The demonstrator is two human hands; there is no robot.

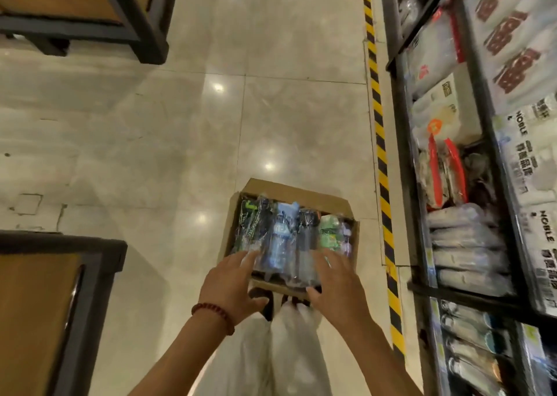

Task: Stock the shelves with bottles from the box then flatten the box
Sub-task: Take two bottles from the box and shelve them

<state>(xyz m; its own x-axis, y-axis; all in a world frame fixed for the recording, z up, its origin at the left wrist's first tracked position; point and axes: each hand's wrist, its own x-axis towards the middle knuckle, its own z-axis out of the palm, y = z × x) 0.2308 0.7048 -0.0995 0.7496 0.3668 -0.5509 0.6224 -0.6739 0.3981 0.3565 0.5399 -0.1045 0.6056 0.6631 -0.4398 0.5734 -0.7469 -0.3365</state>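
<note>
An open cardboard box (pixel 298 192) stands on the tiled floor just ahead of my feet. It is packed with several plastic-wrapped bottles (pixel 283 236) lying side by side, in green, blue, dark and purple. My left hand (pixel 232 284), with a red bead bracelet on its wrist, hovers over the box's near left corner with fingers spread. My right hand (pixel 337 287) hovers over the near right part, fingers extended above the bottles. Neither hand grips anything. The picture is blurred by motion.
A black metal shelf unit (pixel 470 160) full of packaged goods runs along the right, behind a yellow-and-black floor stripe (pixel 381 166). Wood-and-metal display tables stand at the upper left (pixel 90 13) and lower left (pixel 60 299). Shiny floor tiles (pixel 180 142) lie between.
</note>
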